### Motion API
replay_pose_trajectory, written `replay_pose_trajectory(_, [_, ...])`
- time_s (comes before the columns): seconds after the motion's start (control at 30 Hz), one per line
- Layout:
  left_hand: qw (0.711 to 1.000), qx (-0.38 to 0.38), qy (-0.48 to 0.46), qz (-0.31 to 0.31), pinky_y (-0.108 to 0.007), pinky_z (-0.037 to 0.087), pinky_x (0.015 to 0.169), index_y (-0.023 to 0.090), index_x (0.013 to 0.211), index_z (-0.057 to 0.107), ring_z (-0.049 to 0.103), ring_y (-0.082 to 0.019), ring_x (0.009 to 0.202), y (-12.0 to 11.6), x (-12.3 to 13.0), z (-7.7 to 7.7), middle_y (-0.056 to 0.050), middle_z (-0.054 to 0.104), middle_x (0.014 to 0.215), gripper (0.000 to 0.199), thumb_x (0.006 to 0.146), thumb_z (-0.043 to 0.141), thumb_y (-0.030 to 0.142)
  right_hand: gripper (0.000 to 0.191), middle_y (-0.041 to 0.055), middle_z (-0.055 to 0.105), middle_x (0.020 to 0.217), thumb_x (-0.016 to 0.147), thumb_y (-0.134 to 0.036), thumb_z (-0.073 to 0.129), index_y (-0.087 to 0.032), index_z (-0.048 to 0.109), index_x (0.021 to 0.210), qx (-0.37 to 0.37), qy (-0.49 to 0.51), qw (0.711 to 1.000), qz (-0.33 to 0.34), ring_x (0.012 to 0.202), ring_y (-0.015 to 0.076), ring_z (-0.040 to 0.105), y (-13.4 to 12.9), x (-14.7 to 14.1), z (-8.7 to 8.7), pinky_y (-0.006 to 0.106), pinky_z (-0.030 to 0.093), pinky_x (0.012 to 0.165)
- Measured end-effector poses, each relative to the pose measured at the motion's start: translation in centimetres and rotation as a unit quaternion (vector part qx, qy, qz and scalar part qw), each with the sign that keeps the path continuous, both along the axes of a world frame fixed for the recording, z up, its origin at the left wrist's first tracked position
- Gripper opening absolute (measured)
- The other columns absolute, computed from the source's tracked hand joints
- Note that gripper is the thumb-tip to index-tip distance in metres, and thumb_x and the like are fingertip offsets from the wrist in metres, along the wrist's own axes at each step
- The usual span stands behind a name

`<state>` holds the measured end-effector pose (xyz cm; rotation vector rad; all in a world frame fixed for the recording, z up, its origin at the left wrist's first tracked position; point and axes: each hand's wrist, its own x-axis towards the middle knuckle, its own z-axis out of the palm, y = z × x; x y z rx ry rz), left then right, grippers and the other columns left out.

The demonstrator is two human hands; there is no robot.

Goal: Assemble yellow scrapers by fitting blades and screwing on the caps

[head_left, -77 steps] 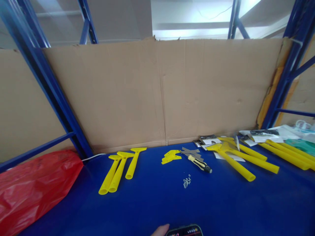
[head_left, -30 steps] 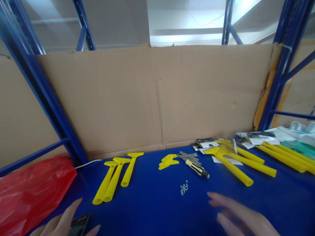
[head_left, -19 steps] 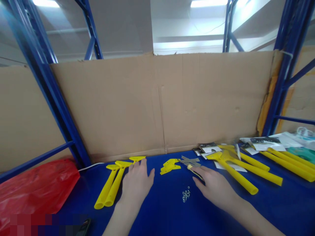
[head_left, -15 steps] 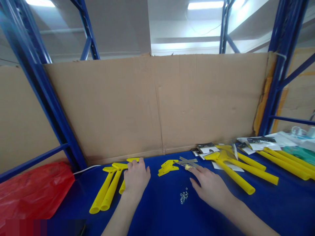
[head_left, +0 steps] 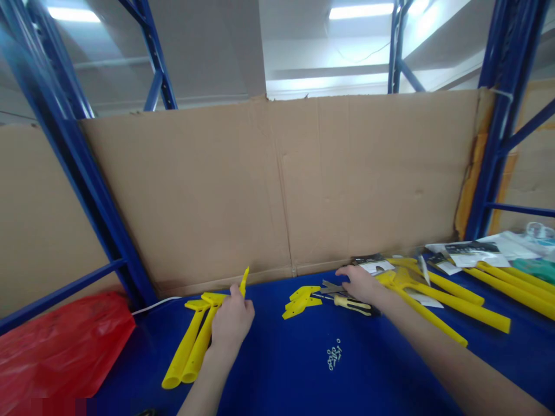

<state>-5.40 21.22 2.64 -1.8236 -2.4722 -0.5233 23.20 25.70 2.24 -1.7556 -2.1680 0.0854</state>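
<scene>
My left hand (head_left: 233,319) is closed around a yellow plastic scraper handle (head_left: 245,281), whose flat end sticks up beyond my fingers. Beside it, two more yellow handles (head_left: 191,346) lie together. My right hand (head_left: 362,284) reaches over the back of the table, thumb and forefinger apart, holding nothing I can see. Just below it lie a screwdriver (head_left: 352,305) with a pale yellow grip and some flat metal blades (head_left: 332,287). Small yellow plates (head_left: 301,300) rest between my hands. Nearer me is a little heap of nuts and screws (head_left: 334,357).
On the right lie yellow scrapers (head_left: 459,303), more yellow tubes (head_left: 515,289) and black-and-white packages (head_left: 474,254). A red plastic bag (head_left: 65,344) is at the left. A cardboard panel (head_left: 225,196) between blue posts (head_left: 498,127) backs the blue table (head_left: 277,370).
My right hand has let go of the screwdriver and moved up toward the back. My left hand has closed on the third yellow handle and tilted its flat end upward.
</scene>
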Motion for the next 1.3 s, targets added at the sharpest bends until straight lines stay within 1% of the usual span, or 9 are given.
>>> replay_pose_trajectory(0.2, [0.944,0.046,-0.319,-0.074,-0.027,0.045,0.055,0.011,0.118,0.045,0.063,-0.021,0.064,-0.1,1.6,0.3,-0.005,0.062,0.071,0.047,0.083,0.047,0.041,0.014,0.0039,0.072,0.069,0.065,-0.012,0.060,-0.019,0.072,0.068,-0.046,0.050,0.998,0.002,0.068,0.0180,0.064,1.8,0.8,-1.1,0.023,0.043,0.058])
replay_pose_trajectory(0.27, [0.902,0.010,-0.423,-0.087,-0.024,0.042,0.049,0.012,0.111,0.049,0.059,-0.017,0.055,-0.6,2.5,0.6,-0.002,0.059,0.065,0.052,0.072,0.062,0.044,0.013,0.0032,0.068,0.061,0.063,-0.010,0.059,-0.018,0.069,0.059,-0.046,0.072,0.996,-0.005,0.062,0.0170,0.062,1.5,1.1,-1.1,0.022,0.040,0.053])
replay_pose_trajectory(0.4, [0.776,-0.063,-0.610,-0.146,-0.020,0.036,0.037,0.017,0.098,0.048,0.050,-0.012,0.040,-1.5,3.8,1.1,0.003,0.054,0.054,0.033,0.074,0.058,0.037,0.015,0.0036,0.065,0.061,0.072,-0.018,0.053,-0.016,0.068,0.071,-0.008,0.136,0.990,-0.024,0.059,0.0158,0.058,0.2,1.3,-1.0,0.023,0.038,0.051])
replay_pose_trajectory(0.5, [0.711,-0.072,-0.680,-0.166,-0.019,0.036,0.034,0.020,0.092,0.043,0.051,-0.012,0.041,-1.7,4.5,0.7,0.001,0.057,0.057,0.021,0.076,0.052,0.029,0.024,0.0017,0.062,0.059,0.079,-0.031,0.047,-0.017,0.066,0.079,0.004,0.196,0.981,-0.008,0.052,0.0136,0.053,-1.3,1.0,-1.1,0.023,0.038,0.047])
replay_pose_trajectory(0.63, [0.673,-0.109,-0.717,-0.142,-0.019,0.035,0.031,0.018,0.089,0.045,0.047,-0.011,0.035,-1.7,5.5,-0.1,0.001,0.055,0.054,0.021,0.081,0.047,0.038,0.026,-0.0017,0.055,0.054,0.075,-0.039,0.050,-0.017,0.063,0.081,-0.042,0.394,0.918,0.033,0.036,0.0091,0.043,-3.1,-0.4,-0.5,0.022,0.034,0.037])
replay_pose_trajectory(0.77, [0.628,-0.123,-0.760,-0.115,-0.019,0.038,0.034,0.015,0.094,0.051,0.046,-0.009,0.037,-1.9,6.2,-0.1,0.001,0.052,0.055,0.027,0.086,0.043,0.040,0.023,-0.0030,0.054,0.050,0.070,-0.039,0.056,-0.017,0.063,0.076,-0.054,0.474,0.877,0.046,0.033,0.0079,0.042,-3.9,-1.9,0.2,0.021,0.030,0.035])
replay_pose_trajectory(0.87, [0.614,-0.054,-0.775,-0.139,-0.019,0.046,0.044,0.017,0.103,0.052,0.052,-0.008,0.047,-2.3,6.3,0.2,0.001,0.055,0.064,0.023,0.082,0.056,0.025,0.027,-0.0022,0.057,0.052,0.071,-0.042,0.056,-0.017,0.064,0.078,-0.073,0.516,0.852,0.045,0.031,0.0067,0.041,-4.1,-2.2,0.2,0.020,0.023,0.033])
replay_pose_trajectory(1.07, [0.648,-0.064,-0.748,-0.124,-0.024,0.053,0.049,0.013,0.098,0.054,0.051,-0.008,0.055,-3.1,6.3,0.2,-0.001,0.054,0.078,0.029,0.070,0.059,0.006,0.023,-0.0081,0.044,0.043,0.069,-0.040,0.059,-0.018,0.056,0.070,-0.127,0.607,0.784,0.039,0.031,0.0036,0.033,-4.6,-2.2,0.2,0.017,0.016,0.033])
replay_pose_trajectory(1.3, [0.651,-0.117,-0.727,-0.184,-0.020,0.043,0.032,0.019,0.090,0.043,0.047,-0.009,0.047,-4.2,7.6,0.0,0.003,0.051,0.066,0.019,0.077,0.055,0.025,0.019,-0.0075,0.046,0.045,0.069,-0.037,0.057,-0.019,0.053,0.074,-0.179,0.648,0.738,0.064,0.031,0.0038,0.035,-5.2,-3.1,0.5,0.017,0.015,0.032])
